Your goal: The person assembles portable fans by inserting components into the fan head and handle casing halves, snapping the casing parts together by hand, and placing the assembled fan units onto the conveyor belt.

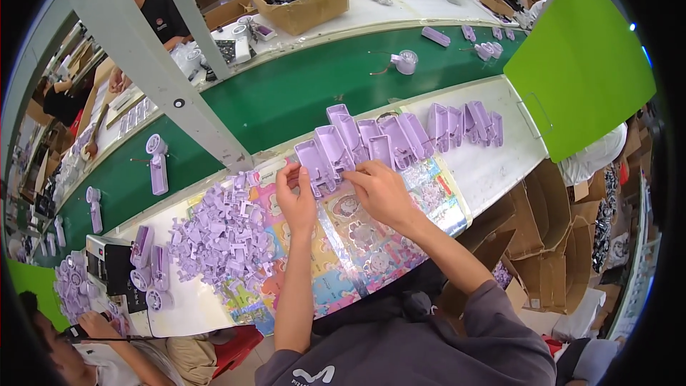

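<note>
Light-purple plastic housings, open like shallow trays, stand in a leaning row across the front of the bench. My left hand (296, 196) grips the lower left edge of the nearest housing (311, 162) between curled fingers and thumb. From the other side my right hand (380, 189) reaches in, thumb and forefinger pinched at the low end of the housings; whatever is between those fingertips is too small to make out. Beside my left forearm lies a large heap of small purple plastic parts (221, 232). Under both hands is a colourful cartoon-printed sheet (357, 243), with a strip of clear tape across it.
Beyond the bench runs a green conveyor belt (300, 86) carrying purple fan-like units (406, 62). A grey metal post (157, 64) rises at the left. On the right stand a bright green panel (579, 71) and cardboard boxes (547, 207). A co-worker (100, 350) sits at lower left.
</note>
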The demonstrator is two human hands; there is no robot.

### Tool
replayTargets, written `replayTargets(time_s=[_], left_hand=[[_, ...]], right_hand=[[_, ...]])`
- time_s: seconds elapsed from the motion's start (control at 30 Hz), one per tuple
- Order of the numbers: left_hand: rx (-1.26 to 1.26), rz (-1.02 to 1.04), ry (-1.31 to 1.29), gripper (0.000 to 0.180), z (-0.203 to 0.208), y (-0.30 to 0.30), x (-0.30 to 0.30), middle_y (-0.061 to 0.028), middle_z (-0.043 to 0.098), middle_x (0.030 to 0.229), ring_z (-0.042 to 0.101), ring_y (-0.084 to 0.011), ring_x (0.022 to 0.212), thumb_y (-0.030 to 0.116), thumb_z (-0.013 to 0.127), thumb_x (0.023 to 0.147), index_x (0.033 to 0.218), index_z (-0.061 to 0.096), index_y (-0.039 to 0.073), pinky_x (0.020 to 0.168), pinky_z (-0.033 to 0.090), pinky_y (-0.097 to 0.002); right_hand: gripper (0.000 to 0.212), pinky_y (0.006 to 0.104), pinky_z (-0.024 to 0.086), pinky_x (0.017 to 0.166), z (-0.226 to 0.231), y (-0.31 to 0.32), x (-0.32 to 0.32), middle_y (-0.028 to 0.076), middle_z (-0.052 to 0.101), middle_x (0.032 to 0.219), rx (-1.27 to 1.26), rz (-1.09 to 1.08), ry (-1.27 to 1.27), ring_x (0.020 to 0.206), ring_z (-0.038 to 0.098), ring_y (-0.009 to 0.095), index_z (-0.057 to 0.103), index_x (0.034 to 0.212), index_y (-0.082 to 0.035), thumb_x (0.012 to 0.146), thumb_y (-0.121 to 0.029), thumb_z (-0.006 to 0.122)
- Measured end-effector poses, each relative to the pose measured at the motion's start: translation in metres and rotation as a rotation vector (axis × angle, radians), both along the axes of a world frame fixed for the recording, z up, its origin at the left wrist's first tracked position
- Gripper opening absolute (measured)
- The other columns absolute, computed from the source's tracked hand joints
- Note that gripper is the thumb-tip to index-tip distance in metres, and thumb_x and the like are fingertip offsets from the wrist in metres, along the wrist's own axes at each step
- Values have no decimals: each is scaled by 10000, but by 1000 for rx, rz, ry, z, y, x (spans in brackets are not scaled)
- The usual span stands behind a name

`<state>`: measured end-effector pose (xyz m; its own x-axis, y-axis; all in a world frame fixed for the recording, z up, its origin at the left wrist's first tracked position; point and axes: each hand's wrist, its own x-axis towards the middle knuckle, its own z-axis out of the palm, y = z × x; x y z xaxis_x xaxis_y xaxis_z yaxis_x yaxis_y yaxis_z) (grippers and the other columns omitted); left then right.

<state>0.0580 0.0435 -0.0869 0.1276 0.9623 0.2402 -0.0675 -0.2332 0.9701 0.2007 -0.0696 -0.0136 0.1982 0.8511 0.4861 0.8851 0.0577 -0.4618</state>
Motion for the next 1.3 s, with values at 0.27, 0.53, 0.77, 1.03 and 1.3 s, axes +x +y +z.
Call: replayTargets(time_s=[0.27, 0.53, 0.77, 1.03, 1.3], left_hand=[[-40, 1, -31, 239, 2, 2, 0, -92, 665, 1048, 621, -159, 941, 172, 644, 1001, 1158, 608, -5, 856, 499, -309], [-60, 30, -38, 256, 4, -1, -2, -88, 649, 1055, 607, -150, 930, 184, 636, 1011, 1179, 594, -4, 843, 496, -303], [-147, 42, -154, 216, 0, -2, -2, -75, 636, 1082, 594, -132, 950, 153, 579, 1042, 1193, 599, 0, 870, 493, -289], [-64, 119, -52, 179, 7, -2, -3, -83, 652, 1017, 610, -167, 867, 163, 654, 991, 1086, 643, 11, 799, 493, -299], [638, 282, 157, 302, 33, -9, -18, -179, 644, 1003, 605, -357, 930, 191, 719, 801, 1029, 657, 4, 856, 477, -441]], right_hand=[[255, 424, 568, 767, 23, 2, 15, 130, 698, 982, -73, 104, -49, 915, 688, 314, 770, 1024, -89, 806, -24, 655], [225, 477, 567, 796, 26, 104, 175, 159, 657, 987, -2, -340, -348, 987, 645, 351, 686, 1021, -52, 806, -91, 636], [695, 480, 498, 1021, -31, 155, 310, 201, 561, 1343, -253, -434, -426, 1203, 561, 401, 466, 1424, -92, 778, -115, 721], [718, 483, 525, 876, 7, 153, 258, 198, 676, 1128, -445, -202, -332, 1050, 631, 402, 521, 1335, -138, 729, -343, 847], [700, 329, 456, 886, 33, 42, 90, 52, 633, 1055, 12, 196, 533, 978, 579, 162, 500, 1336, -72, 773, -229, 886]])
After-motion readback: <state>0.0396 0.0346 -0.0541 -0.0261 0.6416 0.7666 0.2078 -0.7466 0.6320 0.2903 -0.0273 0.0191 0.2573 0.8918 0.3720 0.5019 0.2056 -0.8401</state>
